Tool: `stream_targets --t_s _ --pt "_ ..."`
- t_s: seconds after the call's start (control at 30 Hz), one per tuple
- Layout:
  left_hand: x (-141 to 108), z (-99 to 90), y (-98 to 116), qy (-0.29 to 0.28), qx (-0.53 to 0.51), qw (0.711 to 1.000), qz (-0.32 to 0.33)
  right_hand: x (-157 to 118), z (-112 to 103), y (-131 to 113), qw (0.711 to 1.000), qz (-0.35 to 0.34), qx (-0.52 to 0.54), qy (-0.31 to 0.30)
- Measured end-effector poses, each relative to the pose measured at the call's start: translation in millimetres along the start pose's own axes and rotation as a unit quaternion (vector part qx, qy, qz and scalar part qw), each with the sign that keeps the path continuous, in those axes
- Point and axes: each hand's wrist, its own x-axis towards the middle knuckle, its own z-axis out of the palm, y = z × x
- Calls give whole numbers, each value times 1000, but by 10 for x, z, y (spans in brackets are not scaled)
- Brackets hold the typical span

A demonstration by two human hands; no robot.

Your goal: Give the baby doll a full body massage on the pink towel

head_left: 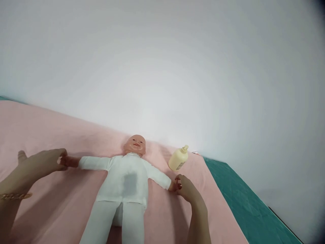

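A smiling, bald baby doll (128, 169) in white clothes (111, 189), grey patch (130, 185) in front, lies face-up, arms spread, on a pink cloth (203, 206), near centre. The person's left hand (44, 163) and right hand (190, 190) each hold a doll hand in bent, nearly closed fingers; a pale-yellow pump bottle (179, 159) stands farther right, contents hidden.

Near head view, forward and down toward doll (129, 179)

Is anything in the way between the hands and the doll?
No, nothing visible is. The left hand and the right hand each seem to hold a little hand of the doll. The bottle stands just beyond the right hand, not between.
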Motion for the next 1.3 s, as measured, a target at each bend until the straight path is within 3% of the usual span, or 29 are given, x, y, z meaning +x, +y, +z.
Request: stream_targets --t_s 0.1,0.27,0.43,0.57,0.67,0.77,0.87,1.0,1.3 --pt "2 -96 61 25 51 998 -23 -97 -78 -53 999 -11 35 -4" --pt "29 -249 162 1 -12 999 48 -342 -243 -264 994 -37 98 32" --pt "-49 -242 360 31 -87 990 102 -563 -276 -534 986 -99 93 91" --pt "-156 -104 627 13 -188 970 155 -696 -159 -803 971 -173 123 110" --pt "-202 34 831 -6 -246 939 239 -751 -24 -1023 958 -230 138 96" --pt "-226 186 981 -21 -258 901 349 -754 121 -1195 953 -266 123 74" --pt "-257 323 1067 -40 -234 880 410 -727 255 -1291 952 -289 78 59" --pt "-299 410 1118 -56 -208 868 447 -700 396 -1358 943 -326 9 70" --pt "-337 360 1180 -79 -187 869 452 -704 494 -1422 934 -345 -39 85"
